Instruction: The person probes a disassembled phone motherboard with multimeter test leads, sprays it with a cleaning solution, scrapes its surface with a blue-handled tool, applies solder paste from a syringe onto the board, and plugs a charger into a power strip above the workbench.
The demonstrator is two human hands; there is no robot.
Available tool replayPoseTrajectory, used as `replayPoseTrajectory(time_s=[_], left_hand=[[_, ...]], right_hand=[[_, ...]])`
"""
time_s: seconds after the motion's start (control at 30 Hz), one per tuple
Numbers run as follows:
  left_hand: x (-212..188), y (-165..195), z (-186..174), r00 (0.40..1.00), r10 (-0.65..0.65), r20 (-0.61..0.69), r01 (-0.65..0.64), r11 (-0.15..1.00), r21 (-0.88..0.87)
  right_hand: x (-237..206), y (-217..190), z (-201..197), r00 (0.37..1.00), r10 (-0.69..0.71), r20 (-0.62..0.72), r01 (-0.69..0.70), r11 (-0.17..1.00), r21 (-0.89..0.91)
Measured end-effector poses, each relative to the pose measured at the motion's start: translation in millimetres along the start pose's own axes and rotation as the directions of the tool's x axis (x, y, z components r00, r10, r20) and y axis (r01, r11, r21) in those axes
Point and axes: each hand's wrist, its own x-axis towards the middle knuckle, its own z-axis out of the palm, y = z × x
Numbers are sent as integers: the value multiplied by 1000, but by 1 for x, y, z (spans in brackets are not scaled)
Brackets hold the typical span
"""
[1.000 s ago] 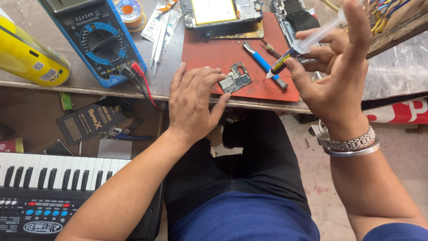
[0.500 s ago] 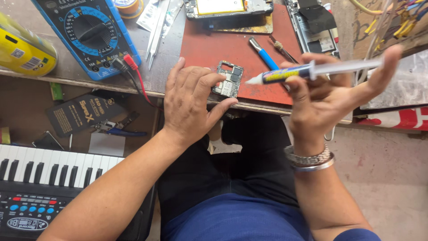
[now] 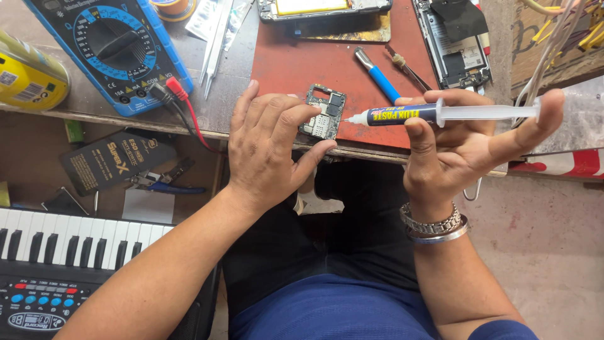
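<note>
My left hand [image 3: 267,141] lies flat at the table's front edge, fingertips pressing on a small phone circuit board [image 3: 324,112] that rests on a red mat [image 3: 296,60]. My right hand [image 3: 462,141] holds a paste syringe [image 3: 440,114] with a blue label level, thumb on the plunger end. The syringe's white tip points left, just right of the board and slightly above the mat.
A blue multimeter [image 3: 110,47] with red and black leads lies at the left, a yellow can [image 3: 28,79] beside it. Tweezers [image 3: 217,38], a blue-handled tool [image 3: 377,75] and opened phone parts [image 3: 456,44] lie on the table. A keyboard [image 3: 63,264] stands at lower left.
My right hand has lowered the syringe from a raised tilt to level, its tip now close to the board. The left hand has stayed on the board.
</note>
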Motion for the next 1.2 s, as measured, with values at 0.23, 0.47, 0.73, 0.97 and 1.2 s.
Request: replayPoseTrajectory(time_s=[0.23,0.47,0.73,0.97,1.2], left_hand=[[0,-1,1,1000,0,5,0,1000,0],[0,-1,2,1000,1,14,-1,1000,12],[-1,-1,3,1000,-4,14,3,1000,12],[0,-1,2,1000,-6,11,6,1000,11],[0,-1,2,1000,-5,15,5,1000,12]], right_hand=[[-2,1,-2,1000,8,25,-9,999,36],[-3,3,-4,999,-15,43,13,999,45],[-2,4,-6,999,-18,45,14,997,81],[-1,4,-6,999,-31,38,28,997,75],[0,5,-5,999,-31,39,27,995,92]])
